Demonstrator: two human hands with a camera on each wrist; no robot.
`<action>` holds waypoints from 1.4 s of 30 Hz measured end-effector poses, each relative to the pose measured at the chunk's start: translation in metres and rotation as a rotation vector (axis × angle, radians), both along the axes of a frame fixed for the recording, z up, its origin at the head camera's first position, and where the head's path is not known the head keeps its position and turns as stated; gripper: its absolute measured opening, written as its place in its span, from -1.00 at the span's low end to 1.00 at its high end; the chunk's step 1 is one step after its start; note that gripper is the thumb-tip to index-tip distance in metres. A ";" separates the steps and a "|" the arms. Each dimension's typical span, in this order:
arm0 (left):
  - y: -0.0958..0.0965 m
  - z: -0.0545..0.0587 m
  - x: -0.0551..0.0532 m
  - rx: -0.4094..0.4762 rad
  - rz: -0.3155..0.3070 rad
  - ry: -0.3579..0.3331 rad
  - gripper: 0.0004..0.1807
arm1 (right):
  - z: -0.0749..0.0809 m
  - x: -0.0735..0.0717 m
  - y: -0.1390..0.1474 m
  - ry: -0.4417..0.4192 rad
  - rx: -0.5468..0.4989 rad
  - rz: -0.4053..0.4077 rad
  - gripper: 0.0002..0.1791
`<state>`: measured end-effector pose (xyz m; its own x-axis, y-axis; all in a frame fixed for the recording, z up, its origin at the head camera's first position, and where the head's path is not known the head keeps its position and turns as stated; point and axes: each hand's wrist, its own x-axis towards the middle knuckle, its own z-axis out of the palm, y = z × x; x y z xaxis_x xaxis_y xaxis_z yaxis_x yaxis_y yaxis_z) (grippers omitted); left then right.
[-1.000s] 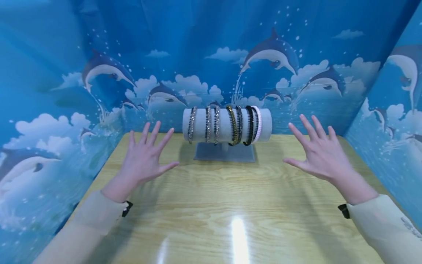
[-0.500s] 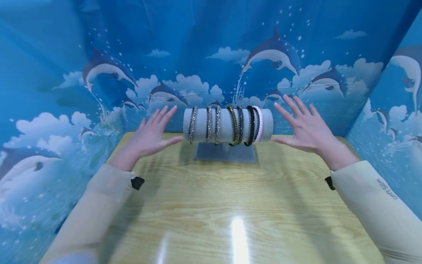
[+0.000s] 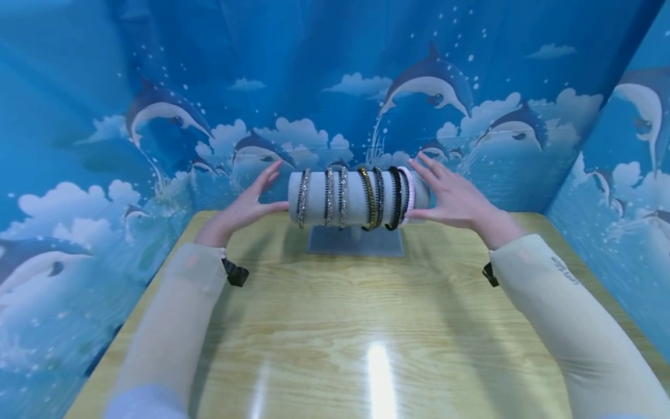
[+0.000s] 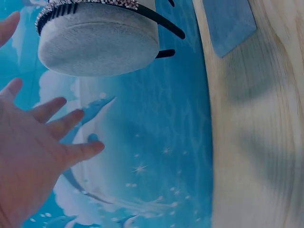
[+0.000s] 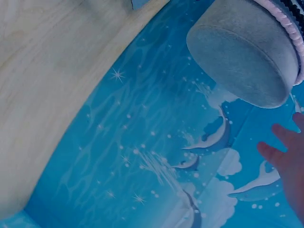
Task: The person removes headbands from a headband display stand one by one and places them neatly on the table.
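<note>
A grey plush display roll (image 3: pixel 316 198) lies level on its flat-based stand (image 3: pixel 356 243). Several toothed headbands are hooked over it: silver glittery ones (image 3: pixel 328 198) on the left, a gold one (image 3: pixel 370 198), dark ones, and a pale pink one (image 3: pixel 410 189) near the right end. My left hand (image 3: pixel 243 206) is beside the left end, fingers spread and thumb toward it; in the left wrist view the fingers (image 4: pixel 61 121) are apart from the roll. My right hand (image 3: pixel 458 198) is at the right end, its thumb overlapping the pink headband in the head view; contact is unclear. Neither hand grips anything.
The stand is near the back edge of a wood-grain table (image 3: pixel 340 314). Blue dolphin-print cloth (image 3: pixel 314 75) hangs behind and at both sides. Small black devices (image 3: pixel 235 273) are strapped at both wrists, and the ceiling light reflects off the tabletop.
Both hands have moved forward and inward from wide apart to the two ends of the display roll. Their fingers were widely spread before and are closer together now. The headbands have stayed put.
</note>
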<state>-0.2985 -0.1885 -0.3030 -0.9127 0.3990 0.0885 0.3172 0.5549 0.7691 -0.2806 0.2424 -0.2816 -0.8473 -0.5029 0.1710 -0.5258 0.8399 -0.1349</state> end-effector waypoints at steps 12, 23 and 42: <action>0.009 -0.018 -0.023 0.299 -0.082 -0.191 -0.20 | -0.010 -0.016 -0.002 -0.115 -0.137 -0.032 0.32; 0.014 -0.022 -0.023 0.354 -0.039 -0.249 -0.27 | -0.008 -0.027 -0.015 -0.097 -0.058 0.033 0.42; 0.015 -0.024 -0.024 0.354 -0.031 -0.257 -0.24 | -0.012 -0.030 -0.011 -0.092 -0.132 0.018 0.35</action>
<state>-0.3221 -0.1734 -0.3271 -0.9108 0.4128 -0.0034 0.1035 0.2363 0.9661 -0.3108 0.2314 -0.2938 -0.8536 -0.4963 0.1587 -0.5207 0.8024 -0.2915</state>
